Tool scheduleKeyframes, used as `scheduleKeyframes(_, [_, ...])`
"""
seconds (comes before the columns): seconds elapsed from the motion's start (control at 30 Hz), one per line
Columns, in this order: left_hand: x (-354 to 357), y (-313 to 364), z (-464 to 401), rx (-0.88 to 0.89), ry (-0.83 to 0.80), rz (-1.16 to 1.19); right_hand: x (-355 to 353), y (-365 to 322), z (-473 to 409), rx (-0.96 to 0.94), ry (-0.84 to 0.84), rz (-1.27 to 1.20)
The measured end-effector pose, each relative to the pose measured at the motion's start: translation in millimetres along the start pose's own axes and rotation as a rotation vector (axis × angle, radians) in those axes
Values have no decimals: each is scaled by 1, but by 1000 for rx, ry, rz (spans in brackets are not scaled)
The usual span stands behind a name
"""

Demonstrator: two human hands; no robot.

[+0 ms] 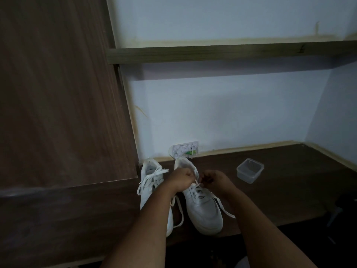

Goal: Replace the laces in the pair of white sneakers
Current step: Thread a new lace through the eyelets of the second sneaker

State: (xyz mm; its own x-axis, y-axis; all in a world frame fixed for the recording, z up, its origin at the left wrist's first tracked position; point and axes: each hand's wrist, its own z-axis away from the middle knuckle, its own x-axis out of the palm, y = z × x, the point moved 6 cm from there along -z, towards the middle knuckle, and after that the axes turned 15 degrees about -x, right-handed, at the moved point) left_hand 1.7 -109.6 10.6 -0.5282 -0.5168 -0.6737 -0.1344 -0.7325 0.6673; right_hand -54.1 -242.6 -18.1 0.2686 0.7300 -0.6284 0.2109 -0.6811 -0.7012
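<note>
I see two white sneakers side by side on the dark tabletop (289, 182), toes toward me. My left hand (180, 179) and right hand (216, 180) sit over the right sneaker (202, 207), each grip pinching its white lace (198, 183) with curled fingers. The left sneaker (152, 182) has loose laces (its toe hides under my arm). A clear plastic box (250, 170) sits near on the right.

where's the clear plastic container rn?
In the head view, the clear plastic container sits on the dark wooden surface, right of the right sneaker and both hands, apart from them, near the back wall.
</note>
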Motion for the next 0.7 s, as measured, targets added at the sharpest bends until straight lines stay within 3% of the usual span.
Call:
scheduleKeyframes(0.23, [0,2,7,-130,-98,248,3,0,-1,-9,-5,58])
scheduleKeyframes(0.37, [-34,11,23,-79,11,291,4,0,0,-11,1,53])
scheduleKeyframes(0.53, [-101,7,45,20,126,913,3,0,2,11,-8,35])
scheduleKeyframes(0.7, [-164,-17,81,155,205,1526,3,-10,-3,-20,-52,241])
